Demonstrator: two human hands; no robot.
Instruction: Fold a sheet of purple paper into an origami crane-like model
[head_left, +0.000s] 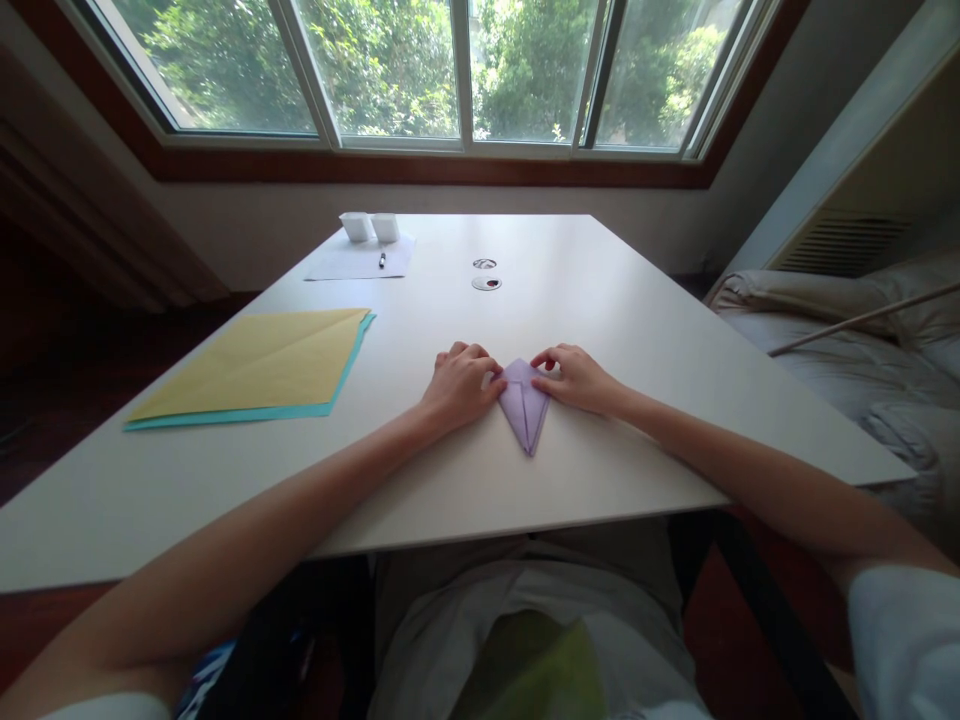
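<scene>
A folded sheet of purple origami paper (pixel 524 405), kite-shaped with its long point toward me, lies on the white table in front of me. My left hand (pixel 463 384) pinches its left corner between thumb and forefinger. On the opposite side, my right hand (pixel 576 378) has thumb and forefinger closed on the right upper edge. A crease runs down the middle of the lower part, and a fold line crosses near the top. Whatever part of the paper lies under the fingertips is hidden.
Yellow paper (pixel 262 360) on top of teal paper (pixel 225 417) lies to the left. Farther back are white paper (pixel 330 262), a black pen (pixel 382 260), two white containers (pixel 356 227) and two round pieces (pixel 487 284). The white table's (pixel 450 520) front edge is close to my body.
</scene>
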